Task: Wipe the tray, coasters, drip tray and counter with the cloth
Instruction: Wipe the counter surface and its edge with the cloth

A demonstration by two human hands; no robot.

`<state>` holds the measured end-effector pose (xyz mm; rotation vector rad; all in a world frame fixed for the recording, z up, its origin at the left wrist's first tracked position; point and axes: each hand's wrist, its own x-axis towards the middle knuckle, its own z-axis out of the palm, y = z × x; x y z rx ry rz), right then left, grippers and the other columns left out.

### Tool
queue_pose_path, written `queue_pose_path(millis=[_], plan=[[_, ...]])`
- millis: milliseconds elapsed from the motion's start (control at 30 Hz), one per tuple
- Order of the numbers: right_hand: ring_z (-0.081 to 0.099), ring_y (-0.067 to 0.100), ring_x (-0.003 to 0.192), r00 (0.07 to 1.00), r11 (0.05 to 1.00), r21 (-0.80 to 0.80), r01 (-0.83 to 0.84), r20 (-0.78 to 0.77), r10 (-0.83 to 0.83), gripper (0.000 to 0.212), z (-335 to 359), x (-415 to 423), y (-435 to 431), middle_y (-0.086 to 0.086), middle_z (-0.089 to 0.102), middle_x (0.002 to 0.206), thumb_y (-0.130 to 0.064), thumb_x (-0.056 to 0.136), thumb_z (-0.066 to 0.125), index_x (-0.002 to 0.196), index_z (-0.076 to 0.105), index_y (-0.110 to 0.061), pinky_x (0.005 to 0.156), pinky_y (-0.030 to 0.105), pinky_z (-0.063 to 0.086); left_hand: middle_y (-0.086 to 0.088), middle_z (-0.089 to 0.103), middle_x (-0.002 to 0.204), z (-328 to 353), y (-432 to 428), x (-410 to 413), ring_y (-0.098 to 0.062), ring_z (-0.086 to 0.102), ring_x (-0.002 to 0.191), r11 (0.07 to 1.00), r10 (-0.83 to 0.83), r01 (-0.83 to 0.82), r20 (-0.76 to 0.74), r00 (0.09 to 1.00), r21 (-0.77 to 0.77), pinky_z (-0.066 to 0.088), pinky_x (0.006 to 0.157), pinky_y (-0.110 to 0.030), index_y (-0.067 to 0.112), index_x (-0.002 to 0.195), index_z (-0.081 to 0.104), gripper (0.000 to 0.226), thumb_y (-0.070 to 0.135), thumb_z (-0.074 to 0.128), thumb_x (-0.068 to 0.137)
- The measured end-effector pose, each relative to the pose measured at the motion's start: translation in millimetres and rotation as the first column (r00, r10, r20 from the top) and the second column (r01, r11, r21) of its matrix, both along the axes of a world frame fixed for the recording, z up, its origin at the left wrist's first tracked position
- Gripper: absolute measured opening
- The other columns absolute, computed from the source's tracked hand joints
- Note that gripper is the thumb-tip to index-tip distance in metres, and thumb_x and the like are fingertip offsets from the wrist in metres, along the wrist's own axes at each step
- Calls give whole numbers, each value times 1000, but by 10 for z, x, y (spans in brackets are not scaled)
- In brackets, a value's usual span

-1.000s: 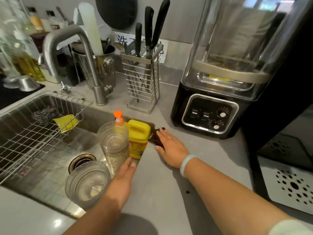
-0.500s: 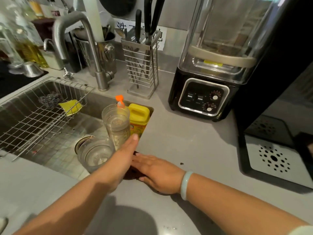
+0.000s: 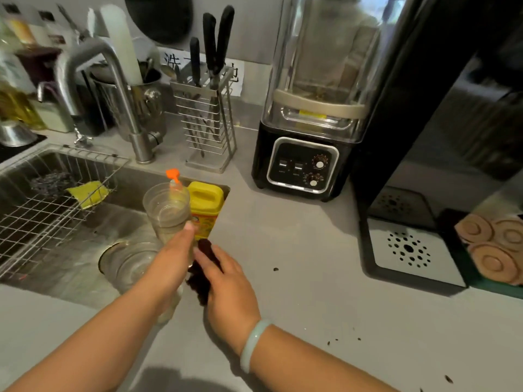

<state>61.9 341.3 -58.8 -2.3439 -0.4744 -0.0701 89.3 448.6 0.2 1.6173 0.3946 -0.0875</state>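
My right hand [image 3: 226, 284] lies flat on a dark cloth [image 3: 204, 248] on the grey counter [image 3: 297, 250], at the sink's right edge just in front of a yellow soap bottle [image 3: 205, 203]. My left hand [image 3: 169, 264] holds two clear plastic cups [image 3: 167, 210] over the sink. The white perforated drip tray [image 3: 410, 250] sits at the right under a black machine. Round wooden coasters [image 3: 492, 261] lie on a dark green tray [image 3: 478, 282] at the far right. Dark crumbs [image 3: 276, 269] dot the counter.
A blender [image 3: 305, 165] stands at the back of the counter, with a knife rack [image 3: 209, 120] and a tap [image 3: 135, 131] to its left. The steel sink [image 3: 85, 264] holds a wire basket [image 3: 42, 207] with a yellow sponge. More crumbs [image 3: 339, 341] lie near the front.
My right hand slid the cloth along the sink's edge from beside the soap bottle toward me. My left hand kept the cups over the sink. The coasters and tray came into view.
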Motion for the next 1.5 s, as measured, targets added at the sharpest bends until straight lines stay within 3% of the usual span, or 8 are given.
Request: queue_pose_path(millis=[133, 467, 800, 1000, 1133, 1267, 1400, 1500], plan=[[3, 23, 146, 998, 951, -304, -63, -14, 62, 56, -186, 50, 45, 9, 13, 158, -34, 91, 39, 146, 26, -26, 116, 43, -3, 24, 43, 117, -2, -89, 33, 5, 41, 106, 999, 5, -6, 22, 1000, 41, 28, 91, -18, 24, 131, 55, 39, 39, 34, 102], [-11, 26, 145, 920, 812, -495, 309, -60, -387, 59, -178, 312, -539, 13, -6, 159, -35, 99, 23, 150, 1, -14, 113, 46, -15, -1, 36, 152, 37, -511, 41, -8, 32, 132, 1000, -23, 24, 23, 999, -5, 22, 101, -27, 11, 141, 45, 45, 31, 30, 104], [1, 23, 146, 733, 687, -399, 608, -52, -678, 57, -179, -513, -1810, 10, 3, 159, -21, 97, 31, 150, 12, -18, 117, 35, 1, 3, 35, 153, 112, -794, 30, -17, 35, 136, 998, -53, 54, 25, 998, -28, 23, 98, -27, 11, 141, 45, 43, 28, 36, 103], [41, 25, 132, 644, 648, 29, 761, -153, -749, 47, 293, -503, -2050, 11, 43, 145, 4, 93, 35, 138, 43, -9, 107, 21, 27, -1, 36, 153, 127, -645, 65, -20, 37, 136, 998, -70, 70, 11, 997, 7, 24, 99, -29, 14, 141, 47, 47, 38, 33, 102], [44, 20, 129, 773, 766, 103, 635, -57, -632, 42, 556, -410, -1610, 6, 44, 144, -1, 96, 37, 136, 46, -10, 95, 4, 21, 0, 41, 150, 168, -437, 27, -24, 43, 131, 999, -38, 38, -4, 999, 17, 26, 94, -31, 16, 138, 50, 47, 42, 35, 101], [30, 16, 139, 893, 892, 56, 448, -76, -444, 50, 484, -470, -930, 3, 27, 155, -3, 95, 35, 144, 35, -15, 111, 17, 19, -2, 49, 142, 176, -220, -108, -26, 48, 127, 999, -38, 37, -30, 999, -32, 33, 105, -37, 18, 137, 50, 48, 45, 36, 100], [19, 18, 144, 957, 965, -14, 263, -126, -263, 52, 221, -586, -156, 5, 12, 159, -13, 97, 33, 148, 23, -18, 117, 25, 17, 1, 53, 125, 106, -66, -245, -13, 47, 111, 996, -88, 87, -34, 996, -26, 32, 85, -25, 18, 125, 55, 41, 43, 33, 101], [-3, 19, 146, 977, 971, -202, 131, -139, -160, 55, -32, -727, 192, 7, 1, 160, -24, 99, 32, 150, 13, -18, 118, 34, -4, -2, 53, 127, 23, 7, -263, -15, 47, 109, 996, -82, 82, -13, 997, 28, 31, 89, -29, 17, 122, 57, 40, 41, 34, 101]])
